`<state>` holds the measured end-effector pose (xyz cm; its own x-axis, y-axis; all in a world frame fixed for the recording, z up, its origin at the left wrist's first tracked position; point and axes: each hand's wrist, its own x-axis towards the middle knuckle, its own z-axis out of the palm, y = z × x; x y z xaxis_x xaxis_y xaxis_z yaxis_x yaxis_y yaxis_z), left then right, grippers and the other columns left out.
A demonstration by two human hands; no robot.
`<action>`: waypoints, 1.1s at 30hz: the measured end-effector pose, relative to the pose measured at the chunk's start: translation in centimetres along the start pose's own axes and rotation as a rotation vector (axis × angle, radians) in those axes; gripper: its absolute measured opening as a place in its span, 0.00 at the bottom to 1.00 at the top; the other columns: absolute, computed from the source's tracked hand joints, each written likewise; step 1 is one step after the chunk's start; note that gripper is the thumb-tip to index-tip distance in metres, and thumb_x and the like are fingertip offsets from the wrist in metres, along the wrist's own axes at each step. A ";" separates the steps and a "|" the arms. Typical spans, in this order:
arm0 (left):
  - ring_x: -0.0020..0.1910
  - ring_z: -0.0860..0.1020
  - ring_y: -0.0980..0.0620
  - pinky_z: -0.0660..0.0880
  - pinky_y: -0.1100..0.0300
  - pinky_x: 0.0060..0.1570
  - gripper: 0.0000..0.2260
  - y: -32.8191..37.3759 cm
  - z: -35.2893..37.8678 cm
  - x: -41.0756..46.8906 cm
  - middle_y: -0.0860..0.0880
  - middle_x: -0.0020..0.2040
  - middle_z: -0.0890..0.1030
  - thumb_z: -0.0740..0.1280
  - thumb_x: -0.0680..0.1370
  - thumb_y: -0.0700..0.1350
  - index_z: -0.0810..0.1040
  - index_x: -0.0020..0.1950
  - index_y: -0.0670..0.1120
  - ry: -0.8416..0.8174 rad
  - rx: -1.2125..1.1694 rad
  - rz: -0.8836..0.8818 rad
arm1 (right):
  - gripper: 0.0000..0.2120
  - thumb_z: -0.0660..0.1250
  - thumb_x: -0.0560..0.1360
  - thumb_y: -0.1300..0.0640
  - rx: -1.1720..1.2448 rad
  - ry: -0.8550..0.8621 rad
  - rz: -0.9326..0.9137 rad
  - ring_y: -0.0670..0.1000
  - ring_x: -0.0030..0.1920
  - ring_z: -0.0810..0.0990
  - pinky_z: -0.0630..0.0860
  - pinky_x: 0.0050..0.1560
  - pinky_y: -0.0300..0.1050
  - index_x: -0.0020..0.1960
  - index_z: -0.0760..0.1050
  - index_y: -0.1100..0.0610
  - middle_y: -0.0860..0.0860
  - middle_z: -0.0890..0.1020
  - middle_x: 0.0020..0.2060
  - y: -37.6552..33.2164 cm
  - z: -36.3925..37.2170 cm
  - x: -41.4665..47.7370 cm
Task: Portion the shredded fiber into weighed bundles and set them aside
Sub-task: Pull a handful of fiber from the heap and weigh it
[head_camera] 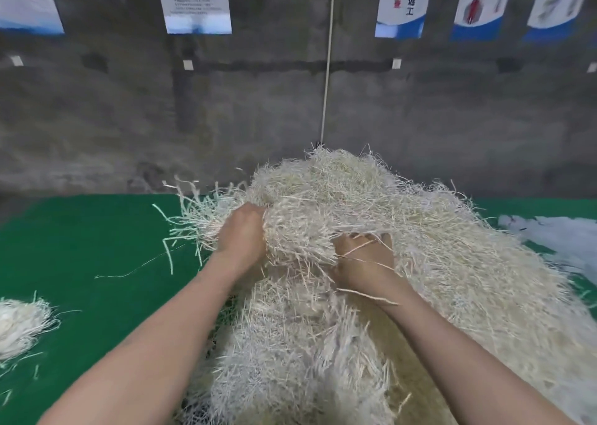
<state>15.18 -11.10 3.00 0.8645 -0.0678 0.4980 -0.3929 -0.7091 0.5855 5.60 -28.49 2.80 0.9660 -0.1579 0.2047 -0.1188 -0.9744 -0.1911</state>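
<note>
Across a green table (97, 247) set against a grey concrete wall (97, 117), a person works bare-armed at a heap of shredded fiber (452, 263), pale cream and tangled, which covers the middle and right of the tabletop and rises to a peak near the wall. The left hand (242, 235) grips the left end of a clump (297, 230) raised from the heap, its fingers curled tight round the strands so that frayed ends fan out past the knuckles. The right hand (365, 264) holds the clump's other end from below; its fingers are bent into the fiber and mostly buried, so how far they close is hard to judge, though they appear clenched. Several loose strands lie across the back of that hand and its wrist. A small bundle (16, 327) of the same fiber sits apart at the table's left edge, well clear of the heap, with a few stray threads (135, 269) on the green cloth between them. At the far right, white plastic sheeting (559, 237) lies just beside the heap. Printed notices (193, 1) hang along the wall, and a thin white cord (328, 69) drops straight down behind the heap's peak
</note>
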 end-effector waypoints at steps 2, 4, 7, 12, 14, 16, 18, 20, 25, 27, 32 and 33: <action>0.56 0.76 0.42 0.74 0.55 0.57 0.25 -0.7 -0.8 0.8 0.39 0.59 0.76 0.60 0.68 0.22 0.75 0.61 0.39 0.052 0.084 0.013 | 0.17 0.65 0.75 0.46 0.067 -0.026 0.031 0.45 0.36 0.77 0.75 0.43 0.33 0.62 0.69 0.50 0.46 0.77 0.38 0.0 -0.5 -0.9; 0.47 0.76 0.44 0.78 0.54 0.47 0.17 -1.0 -1.3 1.7 0.41 0.51 0.76 0.60 0.68 0.22 0.76 0.52 0.37 0.052 0.083 -0.058 | 0.21 0.63 0.76 0.43 -0.077 -0.056 0.042 0.53 0.53 0.78 0.70 0.64 0.50 0.65 0.68 0.51 0.51 0.80 0.50 -0.4 -1.5 -1.6; 0.35 0.74 0.46 0.71 0.60 0.30 0.12 -0.6 -1.8 1.8 0.42 0.37 0.75 0.59 0.68 0.23 0.70 0.34 0.39 0.033 0.060 -0.174 | 0.30 0.60 0.78 0.48 0.037 -0.288 -0.046 0.60 0.70 0.64 0.60 0.71 0.59 0.75 0.54 0.59 0.59 0.63 0.72 -1.5 -2.7 -2.5; 0.28 0.73 0.48 0.70 0.57 0.24 0.10 -0.3 -2.4 2.1 0.42 0.32 0.75 0.62 0.68 0.24 0.72 0.33 0.38 -0.007 -0.052 -0.209 | 0.27 0.62 0.74 0.39 0.173 -0.121 -0.270 0.47 0.62 0.72 0.69 0.65 0.49 0.70 0.64 0.46 0.46 0.71 0.67 -2.7 -6.1 -5.0; 0.33 0.77 0.46 0.74 0.55 0.29 0.08 0.5 -2.6 2.1 0.42 0.36 0.79 0.63 0.69 0.26 0.76 0.39 0.38 -0.004 -0.080 -0.122 | 0.17 0.64 0.73 0.40 0.176 0.134 -0.295 0.45 0.52 0.75 0.73 0.58 0.45 0.57 0.74 0.47 0.46 0.78 0.55 -3.8 -6.4 -4.1; 0.36 0.78 0.49 0.74 0.59 0.31 0.08 1.6 -3.1 2.0 0.48 0.37 0.79 0.65 0.72 0.30 0.77 0.43 0.43 0.006 -0.130 -0.042 | 0.20 0.64 0.72 0.38 0.101 0.140 -0.269 0.51 0.63 0.71 0.67 0.64 0.51 0.58 0.72 0.48 0.49 0.74 0.60 -4.9 -5.7 -2.1; 0.40 0.78 0.51 0.75 0.60 0.37 0.09 2.8 -3.7 2.1 0.50 0.40 0.80 0.67 0.73 0.33 0.78 0.48 0.45 0.035 -0.189 0.055 | 0.26 0.66 0.71 0.41 0.094 -0.003 -0.210 0.54 0.69 0.65 0.60 0.71 0.55 0.65 0.67 0.49 0.50 0.69 0.66 -5.8 -3.8 -0.3; 0.44 0.78 0.49 0.76 0.56 0.43 0.10 3.4 -4.5 2.4 0.48 0.44 0.80 0.68 0.72 0.33 0.78 0.51 0.44 0.086 -0.081 0.176 | 0.14 0.66 0.74 0.56 0.139 -0.036 -0.237 0.52 0.57 0.74 0.67 0.67 0.51 0.59 0.70 0.50 0.50 0.77 0.55 -6.0 -1.6 0.3; 0.46 0.75 0.45 0.72 0.56 0.42 0.12 0.5 -5.6 3.1 0.42 0.44 0.77 0.65 0.67 0.25 0.77 0.44 0.40 0.177 0.128 0.022 | 0.12 0.60 0.75 0.65 0.043 -0.081 -0.403 0.47 0.38 0.73 0.68 0.61 0.45 0.41 0.64 0.49 0.46 0.72 0.32 -4.0 1.3 -3.0; 0.47 0.77 0.42 0.77 0.51 0.46 0.14 -0.6 -5.0 3.1 0.40 0.45 0.78 0.65 0.67 0.25 0.78 0.49 0.38 0.168 0.112 -0.046 | 0.11 0.59 0.77 0.62 0.024 -0.093 -0.391 0.49 0.40 0.73 0.72 0.60 0.46 0.44 0.64 0.47 0.46 0.72 0.32 -2.5 1.8 -4.2; 0.39 0.77 0.46 0.74 0.64 0.33 0.09 -1.5 -2.9 3.8 0.41 0.47 0.78 0.62 0.74 0.29 0.77 0.52 0.37 0.192 -0.322 -0.526 | 0.11 0.58 0.78 0.59 -0.033 -0.050 -0.370 0.51 0.41 0.70 0.64 0.67 0.53 0.41 0.61 0.46 0.45 0.68 0.31 -0.8 1.8 -5.1; 0.42 0.78 0.44 0.74 0.63 0.36 0.11 -1.6 -2.7 3.9 0.40 0.51 0.78 0.61 0.76 0.32 0.74 0.57 0.36 0.194 -0.437 -0.652 | 0.10 0.57 0.77 0.58 -0.028 -0.028 -0.377 0.51 0.40 0.69 0.66 0.64 0.52 0.41 0.61 0.46 0.45 0.68 0.30 -0.5 1.9 -5.1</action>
<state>18.35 -8.33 5.76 0.9080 0.4161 0.0484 0.0502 -0.2227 0.9736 1.13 -26.91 0.04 0.9489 0.2166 0.2296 0.2403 -0.9673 -0.0807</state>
